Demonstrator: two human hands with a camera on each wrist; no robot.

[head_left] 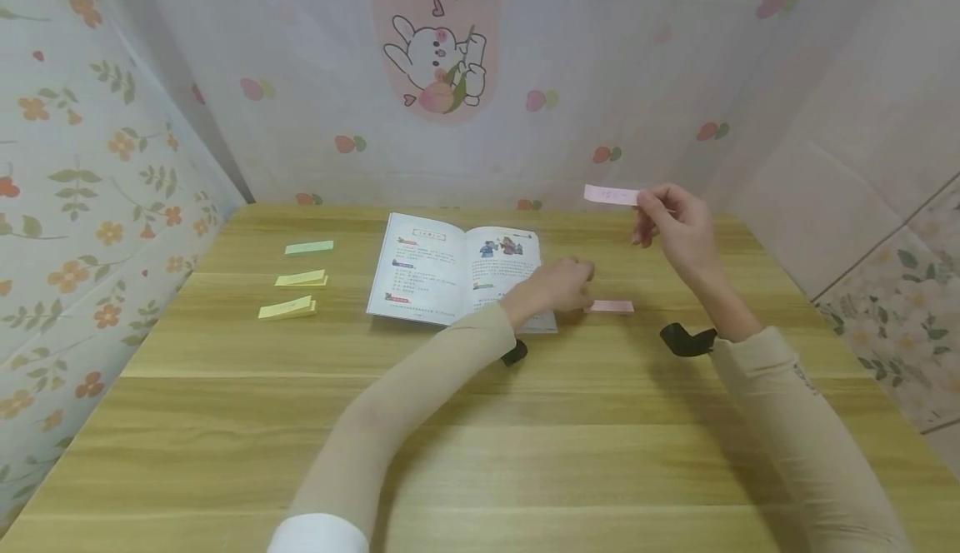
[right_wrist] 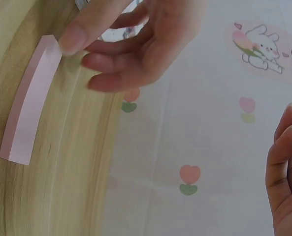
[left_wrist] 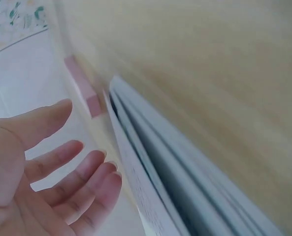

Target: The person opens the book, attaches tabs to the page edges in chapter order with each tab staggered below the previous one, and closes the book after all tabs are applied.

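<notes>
My right hand [head_left: 678, 224] is raised over the table's back right and pinches one end of a pink sticky note strip [head_left: 611, 195] with a line of handwriting. Right of the book, my left hand [head_left: 566, 282] is close beside a pad of pink sticky notes [head_left: 609, 306] lying on the table. In the left wrist view the left hand [left_wrist: 52, 172] has loosely bent fingers with nothing between them. The pad [right_wrist: 32, 103] shows its thick side in the right wrist view. An open book [head_left: 423, 274] lies under the left forearm, which hides its lower right corner.
At the left of the wooden table [head_left: 525, 453] lie a green sticky note pad [head_left: 309, 247] and two yellow pads [head_left: 302, 278]. A printed curtain [head_left: 300, 78] hangs behind the table. Black wrist camera parts [head_left: 686, 341] stick out from the sleeves.
</notes>
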